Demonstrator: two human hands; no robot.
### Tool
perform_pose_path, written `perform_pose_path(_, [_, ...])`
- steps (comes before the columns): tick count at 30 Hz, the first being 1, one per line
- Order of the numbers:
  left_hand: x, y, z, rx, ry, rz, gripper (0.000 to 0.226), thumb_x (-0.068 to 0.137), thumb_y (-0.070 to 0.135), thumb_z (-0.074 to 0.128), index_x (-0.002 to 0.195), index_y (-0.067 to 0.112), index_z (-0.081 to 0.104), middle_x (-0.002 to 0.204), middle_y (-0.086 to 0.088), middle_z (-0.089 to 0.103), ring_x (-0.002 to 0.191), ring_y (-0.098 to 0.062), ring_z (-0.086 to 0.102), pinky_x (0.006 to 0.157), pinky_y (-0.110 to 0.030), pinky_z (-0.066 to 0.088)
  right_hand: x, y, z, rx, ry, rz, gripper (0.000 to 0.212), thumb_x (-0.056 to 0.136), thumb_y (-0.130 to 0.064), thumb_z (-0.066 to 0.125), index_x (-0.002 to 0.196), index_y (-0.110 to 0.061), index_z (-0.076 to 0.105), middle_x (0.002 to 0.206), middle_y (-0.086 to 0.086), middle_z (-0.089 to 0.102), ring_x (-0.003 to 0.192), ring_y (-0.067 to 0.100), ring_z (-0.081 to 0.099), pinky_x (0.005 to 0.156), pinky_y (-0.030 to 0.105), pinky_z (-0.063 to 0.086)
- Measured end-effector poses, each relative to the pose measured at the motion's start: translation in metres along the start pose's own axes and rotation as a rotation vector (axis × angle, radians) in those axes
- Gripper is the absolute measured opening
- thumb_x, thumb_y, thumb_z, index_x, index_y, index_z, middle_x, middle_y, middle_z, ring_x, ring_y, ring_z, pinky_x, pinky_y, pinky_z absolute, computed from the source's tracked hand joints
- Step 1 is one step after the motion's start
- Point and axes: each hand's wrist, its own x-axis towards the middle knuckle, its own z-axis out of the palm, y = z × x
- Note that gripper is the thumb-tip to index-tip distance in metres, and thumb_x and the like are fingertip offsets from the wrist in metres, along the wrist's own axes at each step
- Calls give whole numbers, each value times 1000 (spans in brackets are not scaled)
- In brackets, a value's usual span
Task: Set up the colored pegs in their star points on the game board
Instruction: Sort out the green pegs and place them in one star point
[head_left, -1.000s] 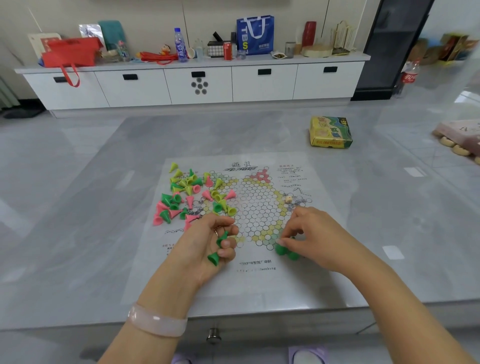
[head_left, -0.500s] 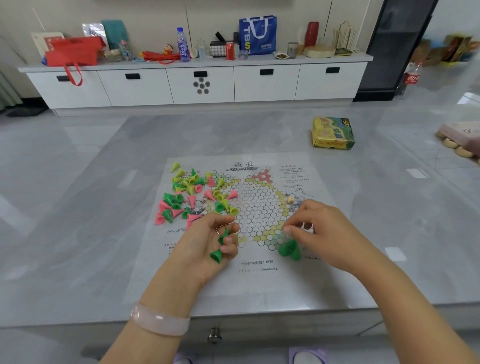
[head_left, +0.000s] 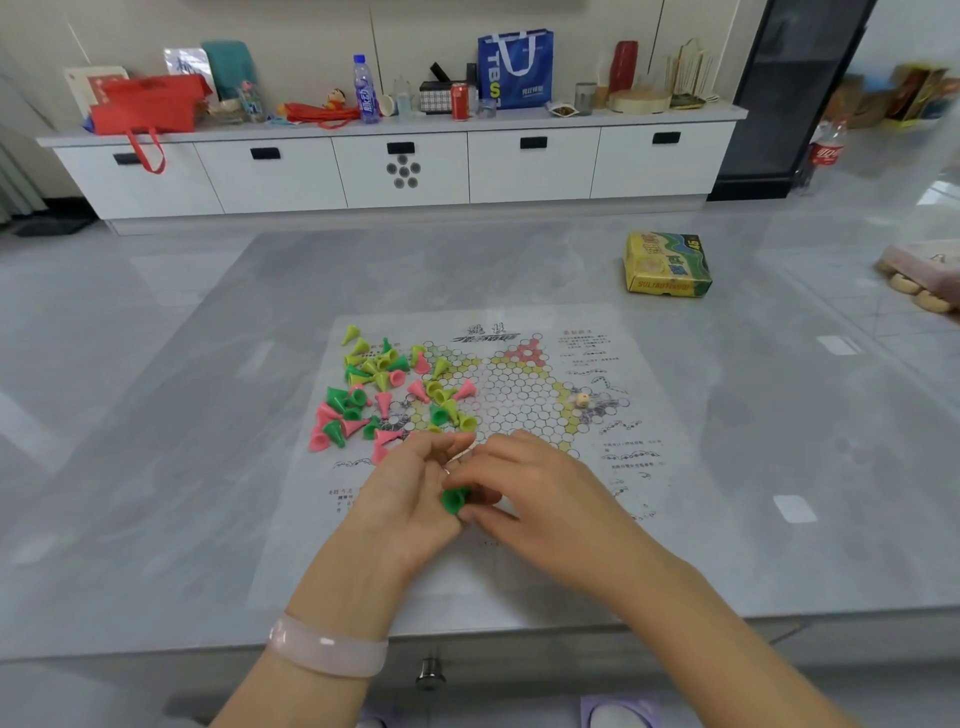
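Left hand (head_left: 410, 493) cupped, gripping green pegs (head_left: 455, 500); right hand (head_left: 535, 491) pinching at same pegs. Both over near edge of game board (head_left: 519, 415). Loose pegs (head_left: 384, 389) heaped on board's left.

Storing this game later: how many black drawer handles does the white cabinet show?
5 handles along the cabinet front: far left, partly behind the red strap, left, centre, right, far right. None seems hidden.

board: game board (head_left: 675, 519) is lying on the tabletop (head_left: 156, 467), near its front edge.
pegs: loose pegs (head_left: 384, 395) are lying on the board's left part.
die: die (head_left: 583, 399) is sitting right of the pegs.
box: box (head_left: 666, 264) is sitting behind the board, to the right.
hands: left hand (head_left: 410, 499) and right hand (head_left: 540, 493) are meeting over the board's near part.
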Motion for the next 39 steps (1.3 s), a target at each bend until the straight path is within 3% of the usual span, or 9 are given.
perform_pose_path(5, [-2, -1, 1, 52, 2, 83, 17, 72, 1, 49, 89, 2, 51, 67, -9, 50, 54, -15, 46, 43, -20, 43, -1, 13, -15, 294, 205, 170, 13, 78, -23, 64, 90, -28, 64, 96, -17, 57, 90, -1, 53, 77, 15, 45])
perform_pose_path(8, [-2, 0, 0, 87, 53, 121, 22, 81, -8, 34, 90, 1, 52, 71, -10, 48, 59, -17, 46, 43, -19, 44, -8, 38, -33, 483, 371, 401, 18, 80, -18, 65, 86, -34, 58, 89, -12, 67, 81, -3, 62, 71, 9, 49])
perform_pose_path(10, [-2, 1, 1, 95, 62, 151, 32, 79, -16, 27, 90, 0, 52, 75, -13, 49, 65, -19, 49, 52, -22, 47, -14, 56, -38, 451, 404, 506, 16, 81, -18, 65, 85, -32, 59, 82, -8, 68, 71, -2, 62, 63, 7, 45])
perform_pose_path(13, [-3, 1, 3, 113, 66, 186, 36, 80, -22, 24, 91, -1, 52, 85, -17, 52, 77, -23, 56, 65, -27, 50, -21, 74, -34, 239, 303, 553, 16, 84, -16, 61, 97, -25, 67, 86, -15, 64, 70, -6, 55, 66, 2, 38])
perform_pose_path(16, [-4, 0, 5, 131, 58, 187, 28, 86, -19, 32, 93, -1, 53, 92, -20, 58, 83, -26, 61, 64, -29, 59, -26, 83, -32, 63, 152, 521, 26, 88, -12, 56, 111, -20, 64, 98, -14, 60, 84, -2, 52, 75, 6, 34])
perform_pose_path(20, [-5, -1, 7, 148, 29, 200, 14, 91, -6, 42, 94, 0, 54, 82, -17, 68, 65, -19, 69, 55, -24, 58, -31, 85, -33, 48, 91, 545, 14, 86, -13, 57, 93, -24, 60, 74, -12, 60, 70, 8, 55, 62, 15, 40])
perform_pose_path(23, [-4, -2, 7, 181, 15, 210, 9, 92, 6, 47, 88, 5, 54, 70, -11, 72, 55, -14, 67, 51, -22, 55, -29, 84, -33, 37, 21, 533, 13, 84, -11, 57, 88, -23, 62, 74, -9, 60, 72, 9, 56, 65, 20, 44])
perform_pose_path(28, [-4, -1, 7, 220, 36, 205, 13, 93, 18, 46, 89, 8, 55, 66, -6, 72, 46, -10, 60, 43, -18, 50, -28, 86, -31, 66, -32, 514, 16, 86, -11, 55, 91, -24, 64, 79, -11, 59, 75, 3, 54, 62, 9, 39])
perform_pose_path(39, [-4, 0, 5, 238, 33, 199, 13, 93, 18, 46, 93, 9, 55, 70, -5, 73, 43, -8, 56, 39, -17, 45, -28, 86, -29, 117, -45, 462, 15, 84, -15, 60, 88, -27, 68, 81, -7, 64, 75, 7, 56, 64, 10, 41])
